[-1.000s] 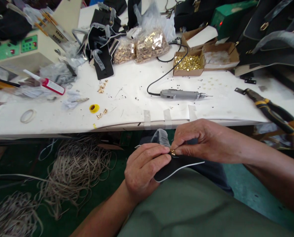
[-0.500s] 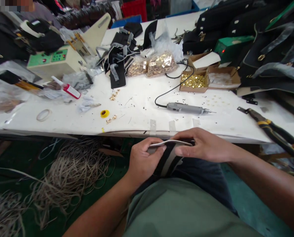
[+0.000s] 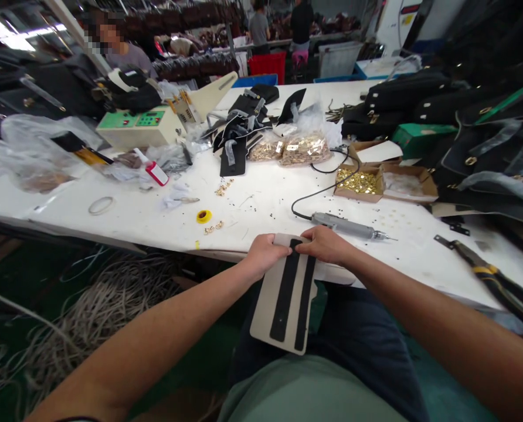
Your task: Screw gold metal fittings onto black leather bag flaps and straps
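Left hand (image 3: 265,255) and right hand (image 3: 326,244), fingers of both pinching the far end of the beige panel (image 3: 295,293)! It slants over the lap (image 3: 367,334) at the edge of the white surface (image 3: 156,225), long axis running forward, far end leaning right, 2 black strips (image 3: 284,293) lengthwise. A grey driver (image 3: 346,225) lies just beyond; 2 people (image 3: 302,26) stand far back.

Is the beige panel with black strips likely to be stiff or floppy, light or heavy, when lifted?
Probably fairly stiff: the left hand and right hand hold the panel near its top, and it looks nearly flat below. Likely light for its size, as its edges look thin.
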`<state>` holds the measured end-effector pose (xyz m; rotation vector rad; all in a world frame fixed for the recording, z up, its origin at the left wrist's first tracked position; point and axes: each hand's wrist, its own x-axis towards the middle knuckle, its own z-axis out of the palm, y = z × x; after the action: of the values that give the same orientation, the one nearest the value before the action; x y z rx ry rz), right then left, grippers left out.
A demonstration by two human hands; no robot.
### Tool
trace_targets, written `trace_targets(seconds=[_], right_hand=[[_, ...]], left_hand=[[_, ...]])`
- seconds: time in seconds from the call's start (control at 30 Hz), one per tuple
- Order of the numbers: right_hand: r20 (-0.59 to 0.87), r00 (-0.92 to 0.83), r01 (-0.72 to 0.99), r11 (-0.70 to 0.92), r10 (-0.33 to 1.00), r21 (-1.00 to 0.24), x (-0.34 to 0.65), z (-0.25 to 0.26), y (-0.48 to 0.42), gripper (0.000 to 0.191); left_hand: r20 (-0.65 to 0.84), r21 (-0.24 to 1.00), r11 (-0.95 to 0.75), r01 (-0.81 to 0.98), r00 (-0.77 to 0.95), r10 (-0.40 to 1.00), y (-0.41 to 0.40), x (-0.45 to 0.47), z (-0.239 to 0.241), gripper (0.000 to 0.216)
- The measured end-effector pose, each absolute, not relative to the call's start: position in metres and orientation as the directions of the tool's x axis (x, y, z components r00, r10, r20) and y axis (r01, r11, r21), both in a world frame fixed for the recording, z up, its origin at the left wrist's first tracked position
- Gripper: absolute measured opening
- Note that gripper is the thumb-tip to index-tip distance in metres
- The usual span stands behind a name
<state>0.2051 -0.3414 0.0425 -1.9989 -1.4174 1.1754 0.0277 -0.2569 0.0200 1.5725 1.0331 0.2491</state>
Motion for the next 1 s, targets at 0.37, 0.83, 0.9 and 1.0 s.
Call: trace_targets(seconds=[0.37, 0.83, 0.9, 1.0], right_hand=[[-0.439, 0.14, 0.627, -0.423, 0.887, -0.655, 0.204, 0.029, -0.325, 0.02], [-0.451, 0.161, 0.693, -0.426, 0.878, -0.581, 0.202, 0.032, -0.32, 0.018], [-0.445, 0.176, 0.71, -0.426, 0.878, -0.56, 0.201, 0.032, -0.32, 0.019], [-0.384, 0.236, 0.742, -0.421, 0.893, -0.521, 0.196, 0.034, -0.325, 0.023]], left_hand=[[-0.261, 0.778, -0.264, 0.57, 0.675, 0.691, -0.235, 0.035, 0.019, 0.021], [0.273, 0.6, -0.73, 0.327, 0.774, 0.571, -0.257, 0.02, -0.01, 0.021], [0.261, 0.603, -0.72, 0.343, 0.768, 0.585, -0.257, 0.021, -0.012, 0.023], [0.25, 0.595, -0.717, 0.363, 0.764, 0.595, -0.257, 0.021, -0.014, 0.022]])
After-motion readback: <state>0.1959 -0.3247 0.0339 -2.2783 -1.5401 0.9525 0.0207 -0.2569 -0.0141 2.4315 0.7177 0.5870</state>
